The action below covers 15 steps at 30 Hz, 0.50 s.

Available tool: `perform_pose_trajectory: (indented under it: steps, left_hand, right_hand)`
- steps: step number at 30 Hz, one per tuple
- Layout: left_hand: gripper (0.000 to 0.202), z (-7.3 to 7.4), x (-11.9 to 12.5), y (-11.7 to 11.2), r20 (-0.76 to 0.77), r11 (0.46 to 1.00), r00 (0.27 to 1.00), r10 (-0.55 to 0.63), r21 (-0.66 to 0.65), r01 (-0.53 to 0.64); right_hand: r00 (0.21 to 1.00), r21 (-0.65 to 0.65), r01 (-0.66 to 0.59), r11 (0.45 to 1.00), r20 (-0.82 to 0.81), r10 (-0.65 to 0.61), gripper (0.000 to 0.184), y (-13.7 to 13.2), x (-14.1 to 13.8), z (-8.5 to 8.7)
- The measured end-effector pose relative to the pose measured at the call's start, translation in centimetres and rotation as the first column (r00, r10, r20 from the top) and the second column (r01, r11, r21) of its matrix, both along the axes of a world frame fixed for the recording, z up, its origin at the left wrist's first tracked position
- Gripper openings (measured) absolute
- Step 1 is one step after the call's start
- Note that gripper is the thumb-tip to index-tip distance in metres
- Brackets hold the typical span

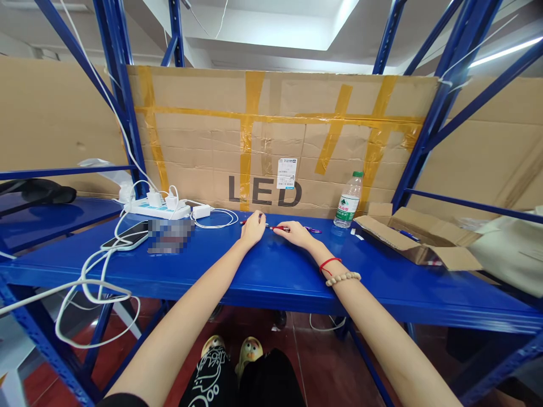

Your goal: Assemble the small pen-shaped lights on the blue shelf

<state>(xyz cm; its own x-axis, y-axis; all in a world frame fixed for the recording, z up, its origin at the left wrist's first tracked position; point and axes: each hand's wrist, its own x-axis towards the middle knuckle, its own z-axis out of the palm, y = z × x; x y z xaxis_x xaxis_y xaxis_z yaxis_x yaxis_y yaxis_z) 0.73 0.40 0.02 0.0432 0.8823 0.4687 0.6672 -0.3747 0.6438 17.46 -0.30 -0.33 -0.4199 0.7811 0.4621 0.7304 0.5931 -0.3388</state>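
Both my arms reach across a blue metal shelf. My left hand rests near the shelf's back with its fingers curled round the end of a red pen. My right hand lies just to the right, fingers closed on the same red pen. A purple pen lies on the shelf just beyond my right hand. A red string and a bead bracelet sit on my right wrist.
A taped cardboard sheet marked LED stands behind the shelf. A water bottle and an open cardboard box are at the right. A power strip, chargers, white cables and a phone lie at the left.
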Motion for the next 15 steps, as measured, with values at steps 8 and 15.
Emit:
perform_pose_trajectory:
  steps: [8, 15]
  left_hand:
    - [0.027, -0.1, 0.0, 0.3, 0.06, 1.0, 0.998, 0.007, -0.027, -0.005]
    - [0.035, -0.6, 0.1, 1.6, 0.329, 0.997, 0.943, -0.046, -0.037, 0.062]
  right_hand:
    - [1.0, -0.011, -0.02, 1.0, -0.011, 0.02, 0.029, 0.0, 0.0, 0.0]
    - [1.0, -0.009, 0.016, 1.0, 0.004, -0.016, 0.029, -0.6, -0.2, 0.4]
